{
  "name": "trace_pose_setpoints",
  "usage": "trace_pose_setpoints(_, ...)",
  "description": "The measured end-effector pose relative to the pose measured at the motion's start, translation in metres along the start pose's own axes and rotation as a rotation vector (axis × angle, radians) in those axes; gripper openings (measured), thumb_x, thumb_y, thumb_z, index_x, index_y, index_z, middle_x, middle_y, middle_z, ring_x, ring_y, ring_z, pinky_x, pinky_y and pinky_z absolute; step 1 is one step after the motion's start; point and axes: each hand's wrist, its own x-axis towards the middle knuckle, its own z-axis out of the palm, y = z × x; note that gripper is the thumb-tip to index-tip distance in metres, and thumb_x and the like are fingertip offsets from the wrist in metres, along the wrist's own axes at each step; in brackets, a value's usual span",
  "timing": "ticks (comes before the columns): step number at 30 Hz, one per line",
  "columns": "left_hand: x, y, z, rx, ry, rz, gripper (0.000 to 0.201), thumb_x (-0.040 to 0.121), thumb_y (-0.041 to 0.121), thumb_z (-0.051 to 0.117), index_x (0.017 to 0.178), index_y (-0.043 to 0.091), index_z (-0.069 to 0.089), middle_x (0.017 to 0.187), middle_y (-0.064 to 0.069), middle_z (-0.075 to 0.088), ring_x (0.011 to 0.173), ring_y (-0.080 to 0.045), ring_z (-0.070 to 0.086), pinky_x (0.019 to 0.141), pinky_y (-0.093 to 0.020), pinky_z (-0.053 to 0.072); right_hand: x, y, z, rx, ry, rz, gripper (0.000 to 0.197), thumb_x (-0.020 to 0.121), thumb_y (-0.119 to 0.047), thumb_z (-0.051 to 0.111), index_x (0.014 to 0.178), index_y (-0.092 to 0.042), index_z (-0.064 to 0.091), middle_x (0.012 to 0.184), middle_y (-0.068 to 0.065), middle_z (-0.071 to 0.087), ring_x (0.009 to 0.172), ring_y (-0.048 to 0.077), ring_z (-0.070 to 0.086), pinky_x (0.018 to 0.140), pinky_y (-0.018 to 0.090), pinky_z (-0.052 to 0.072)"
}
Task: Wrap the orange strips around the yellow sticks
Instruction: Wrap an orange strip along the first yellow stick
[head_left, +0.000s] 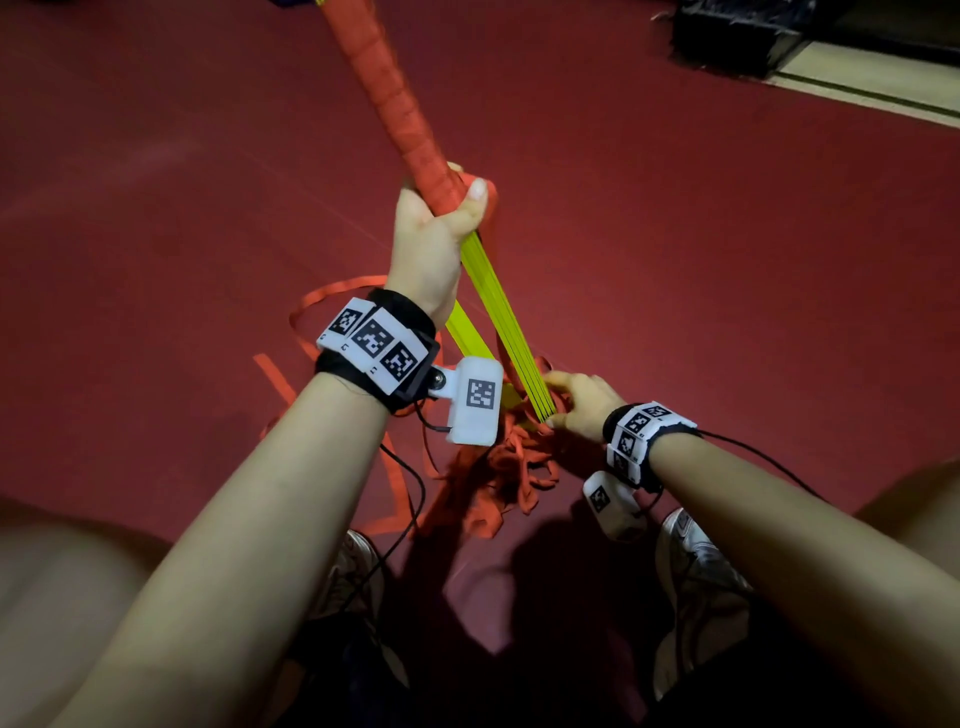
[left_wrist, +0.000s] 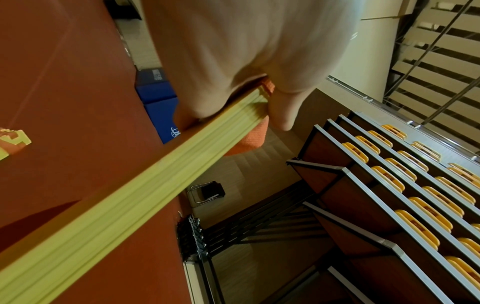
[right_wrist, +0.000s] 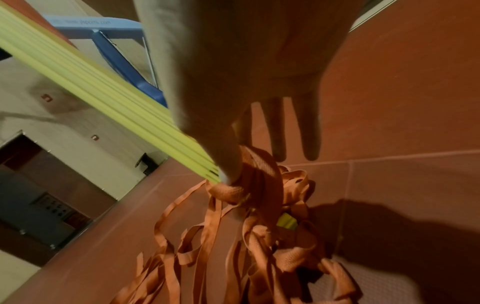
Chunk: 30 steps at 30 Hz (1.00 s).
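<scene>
Fingers: your left hand (head_left: 436, 228) grips the half-wrapped yellow sticks (head_left: 501, 312); right hand (head_left: 582, 400) pinches their lower end | orange strips (head_left: 498, 467) heaped on red floor (head_left: 727, 260) | bleacher seats (left_wrist: 415, 185) beyond.

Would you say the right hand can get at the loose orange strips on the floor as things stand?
Probably yes: the right hand sits at the lower end of the yellow sticks, right beside the loose orange strips, with nothing between them.
</scene>
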Motion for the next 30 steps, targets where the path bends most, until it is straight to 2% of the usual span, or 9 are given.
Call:
trace_pose_setpoints(7, 0.0, 0.001, -0.001, -0.08, 0.105, -0.033, 0.032, 0.078, 0.013, 0.07, 0.102, 0.011, 0.049, 0.098, -0.014, 0.054, 0.096, -0.028, 0.055, 0.1, -0.049, 0.045, -0.002, 0.013, 0.001, 0.095, -0.01, 0.059, 0.079, 0.078, -0.016, 0.084, 0.145, -0.038, 0.048, 0.142, 0.003, 0.059, 0.133, 0.028, 0.053, 0.11, 0.039, 0.042)
trace_pose_setpoints(12, 0.011, 0.0, -0.014, -0.149, 0.227, -0.033, 0.026, 0.083, 0.007, 0.071, 0.098, 0.01, 0.05, 0.087, -0.009, 0.054, 0.079, -0.021, 0.058, 0.082, -0.04, 0.047, 0.002, 0.019, -0.005, 0.262, 0.018, 0.099, 0.076, 0.075, 0.007, 0.072, 0.133, -0.04, 0.06, 0.131, -0.003, 0.067, 0.123, 0.022, 0.061, 0.105, 0.032, 0.046)
trace_pose_setpoints(15, 0.02, -0.003, -0.024, -0.208, 0.284, -0.029, 0.019, 0.095, -0.004, 0.061, 0.098, 0.008, 0.048, 0.077, -0.006, 0.055, 0.065, -0.015, 0.06, 0.065, -0.03, 0.052, 0.006, 0.018, -0.003, 0.382, -0.002, 0.118, 0.075, 0.07, 0.012, 0.065, 0.117, -0.047, 0.063, 0.103, -0.003, 0.073, 0.09, 0.019, 0.07, 0.078, 0.032, 0.058)
trace_pose_setpoints(18, 0.023, -0.001, -0.03, -0.257, 0.31, -0.048, 0.017, 0.097, -0.005, 0.059, 0.099, 0.008, 0.048, 0.072, -0.004, 0.057, 0.06, -0.013, 0.061, 0.059, -0.026, 0.053, 0.003, 0.015, -0.008, 0.523, -0.041, 0.23, 0.065, 0.078, 0.022, 0.058, 0.124, -0.024, 0.058, 0.085, -0.001, 0.059, 0.064, 0.01, 0.055, 0.045, 0.016, 0.043)
trace_pose_setpoints(20, 0.024, 0.002, -0.033, -0.28, 0.328, -0.058, 0.017, 0.097, -0.003, 0.061, 0.106, 0.004, 0.048, 0.073, -0.005, 0.058, 0.06, -0.013, 0.062, 0.058, -0.025, 0.053, 0.002, 0.018, -0.006, 0.581, -0.073, 0.256, 0.055, 0.081, 0.022, 0.055, 0.121, -0.015, 0.06, 0.086, 0.001, 0.06, 0.063, 0.012, 0.059, 0.045, 0.017, 0.045)
trace_pose_setpoints(23, 0.027, 0.005, -0.042, -0.31, 0.352, -0.083, 0.025, 0.098, 0.0, 0.062, 0.117, 0.0, 0.046, 0.069, -0.005, 0.058, 0.058, -0.015, 0.062, 0.054, -0.025, 0.052, 0.001, 0.024, 0.0, 0.679, 0.096, 0.275, 0.01, 0.095, -0.006, 0.064, 0.101, -0.014, 0.068, 0.08, 0.008, 0.068, 0.062, 0.015, 0.064, 0.056, 0.022, 0.053)
trace_pose_setpoints(25, 0.03, 0.006, -0.051, -0.309, 0.361, -0.087, 0.027, 0.098, 0.004, 0.063, 0.118, 0.0, 0.045, 0.067, -0.005, 0.058, 0.055, -0.016, 0.061, 0.053, -0.026, 0.052, 0.003, 0.028, 0.002, 0.711, 0.176, 0.275, 0.009, 0.095, -0.013, 0.066, 0.091, -0.019, 0.072, 0.084, 0.009, 0.072, 0.073, 0.02, 0.065, 0.068, 0.027, 0.056)
trace_pose_setpoints(28, 0.032, 0.004, -0.06, -0.286, 0.338, -0.087, 0.024, 0.098, 0.005, 0.062, 0.117, 0.001, 0.048, 0.069, -0.005, 0.06, 0.059, -0.016, 0.06, 0.057, -0.027, 0.052, -0.002, 0.023, -0.004, 0.802, 0.15, 0.268, 0.013, 0.093, -0.003, 0.064, 0.089, -0.013, 0.071, 0.06, -0.003, 0.067, 0.055, 0.01, 0.059, 0.049, 0.017, 0.046)
trace_pose_setpoints(30, 0.031, 0.002, -0.058, -0.274, 0.291, -0.085, 0.014, 0.098, 0.003, 0.061, 0.11, 0.002, 0.052, 0.068, -0.004, 0.061, 0.06, -0.016, 0.061, 0.06, -0.027, 0.052, -0.008, 0.016, -0.011, 0.856, 0.101, 0.3, 0.028, 0.091, 0.014, 0.049, 0.101, -0.003, 0.069, 0.061, 0.004, 0.066, 0.051, 0.012, 0.058, 0.042, 0.017, 0.044)
